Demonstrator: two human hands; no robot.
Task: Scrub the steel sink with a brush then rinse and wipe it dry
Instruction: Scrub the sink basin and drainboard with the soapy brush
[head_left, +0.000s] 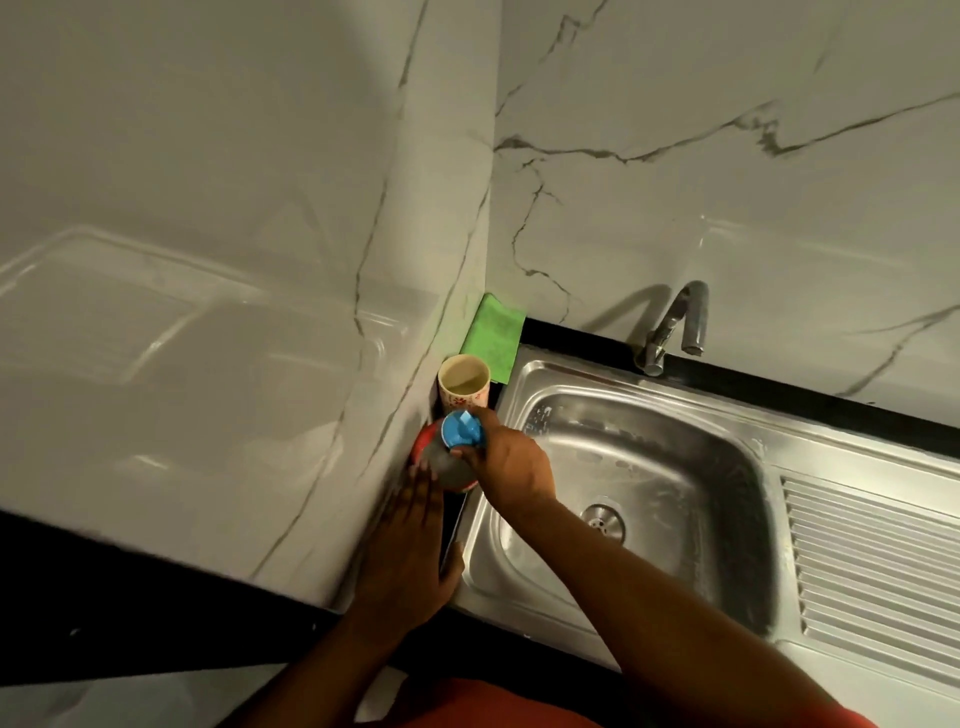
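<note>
A steel sink (675, 415) with a round drain (602, 521) fills the right half of the view, its ribbed draining board (872, 561) further right. At the sink's left rim stands a bottle (449, 465) with a red label and a blue cap (462, 427). My right hand (511, 462) pinches the blue cap from the right. My left hand (413, 540) lies with straight fingers against the bottle's near left side. A folded green cloth (493, 335) lies in the corner behind. No brush is visible.
A patterned cup (464, 384) holding some liquid stands between the bottle and the green cloth. A chrome tap (675, 327) rises behind the basin. Marble walls close in at the left and at the back. A black counter strip runs behind the sink.
</note>
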